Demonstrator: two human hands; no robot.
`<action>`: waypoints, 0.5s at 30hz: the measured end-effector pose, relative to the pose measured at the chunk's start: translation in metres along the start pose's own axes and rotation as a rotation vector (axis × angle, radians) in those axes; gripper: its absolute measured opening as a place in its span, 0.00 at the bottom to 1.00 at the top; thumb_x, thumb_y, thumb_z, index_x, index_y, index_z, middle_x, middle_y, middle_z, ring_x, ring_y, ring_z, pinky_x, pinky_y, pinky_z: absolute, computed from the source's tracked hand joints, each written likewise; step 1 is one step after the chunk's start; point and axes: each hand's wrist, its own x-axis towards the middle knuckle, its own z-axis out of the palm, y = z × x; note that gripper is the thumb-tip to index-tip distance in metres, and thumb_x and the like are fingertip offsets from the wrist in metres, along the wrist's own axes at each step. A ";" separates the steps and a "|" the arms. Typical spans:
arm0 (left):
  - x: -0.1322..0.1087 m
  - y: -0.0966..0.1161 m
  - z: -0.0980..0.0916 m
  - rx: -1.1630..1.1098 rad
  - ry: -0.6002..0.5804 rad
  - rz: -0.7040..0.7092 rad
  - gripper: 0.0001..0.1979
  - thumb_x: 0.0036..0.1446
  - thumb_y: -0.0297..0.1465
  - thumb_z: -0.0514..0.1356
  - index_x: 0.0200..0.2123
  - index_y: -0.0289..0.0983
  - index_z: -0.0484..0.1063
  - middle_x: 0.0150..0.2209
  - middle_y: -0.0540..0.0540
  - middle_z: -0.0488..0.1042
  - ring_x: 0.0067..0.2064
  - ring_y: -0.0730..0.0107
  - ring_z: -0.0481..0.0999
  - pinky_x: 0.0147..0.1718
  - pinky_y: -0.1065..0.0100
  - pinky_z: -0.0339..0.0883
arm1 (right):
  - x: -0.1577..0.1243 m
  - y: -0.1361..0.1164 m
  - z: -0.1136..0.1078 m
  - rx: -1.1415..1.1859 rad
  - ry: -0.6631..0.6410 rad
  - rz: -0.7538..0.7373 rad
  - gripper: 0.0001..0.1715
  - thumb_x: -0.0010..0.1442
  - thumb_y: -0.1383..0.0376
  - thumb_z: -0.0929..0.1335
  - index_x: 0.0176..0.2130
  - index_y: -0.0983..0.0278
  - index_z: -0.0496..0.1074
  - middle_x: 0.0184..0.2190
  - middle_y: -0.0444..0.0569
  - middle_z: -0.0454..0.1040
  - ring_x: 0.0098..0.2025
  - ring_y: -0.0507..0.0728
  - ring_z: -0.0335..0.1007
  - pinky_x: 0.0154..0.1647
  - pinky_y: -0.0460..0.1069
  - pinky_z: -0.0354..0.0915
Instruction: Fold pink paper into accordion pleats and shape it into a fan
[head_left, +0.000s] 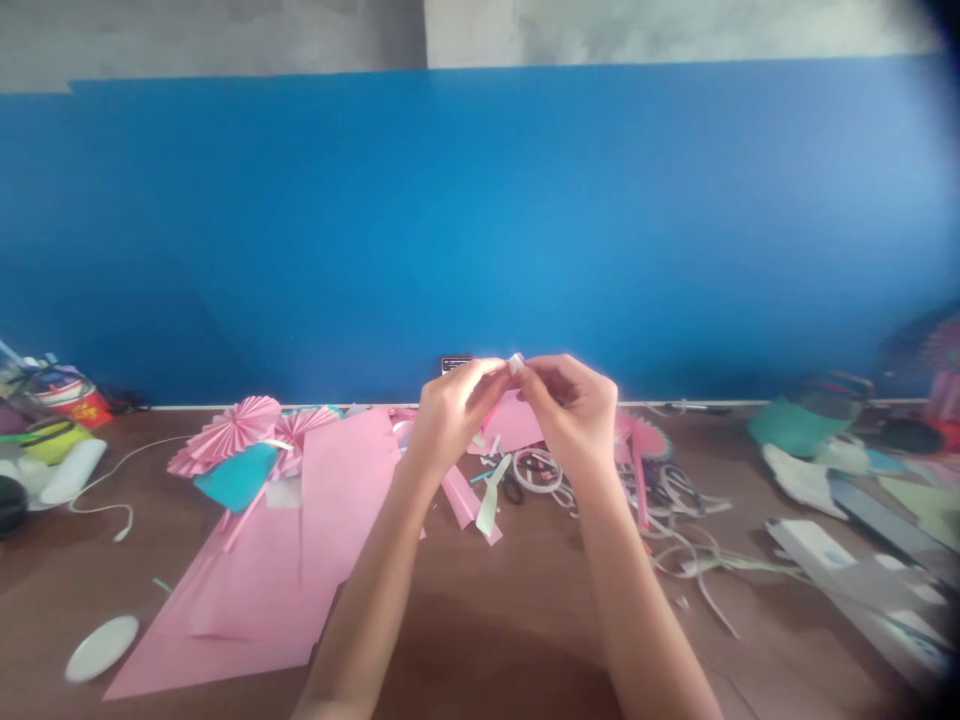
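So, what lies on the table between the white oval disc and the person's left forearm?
Flat pink paper sheets fill that stretch, almost edge to edge, as the head view shows.

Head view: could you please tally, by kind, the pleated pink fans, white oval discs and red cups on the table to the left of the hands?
Pleated pink fans: 2
White oval disc: 1
Red cup: 1
Total: 4

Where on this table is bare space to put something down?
Bare table shows between the two forearms, and at left between the pink sheets and the white cord. Crowded: paper strips near the right hand, clutter far right.
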 end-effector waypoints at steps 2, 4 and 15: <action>0.002 0.000 -0.002 -0.039 -0.062 -0.046 0.12 0.64 0.38 0.59 0.49 0.43 0.74 0.45 0.45 0.81 0.43 0.65 0.80 0.42 0.68 0.69 | 0.001 0.001 0.000 0.035 0.037 0.011 0.12 0.60 0.57 0.71 0.32 0.64 0.77 0.25 0.46 0.77 0.26 0.52 0.71 0.27 0.48 0.66; 0.003 -0.001 -0.002 -0.038 -0.118 -0.081 0.15 0.65 0.39 0.58 0.52 0.44 0.72 0.41 0.46 0.81 0.38 0.67 0.79 0.37 0.69 0.68 | 0.003 0.002 0.000 0.067 0.074 0.021 0.12 0.60 0.57 0.71 0.33 0.64 0.76 0.27 0.47 0.78 0.27 0.53 0.72 0.27 0.48 0.67; 0.003 0.000 0.001 0.017 -0.214 -0.089 0.16 0.69 0.39 0.51 0.55 0.42 0.68 0.47 0.42 0.77 0.44 0.61 0.76 0.39 0.65 0.64 | 0.005 0.008 0.004 0.155 0.032 0.093 0.13 0.58 0.59 0.71 0.41 0.64 0.72 0.29 0.48 0.79 0.31 0.55 0.76 0.31 0.49 0.68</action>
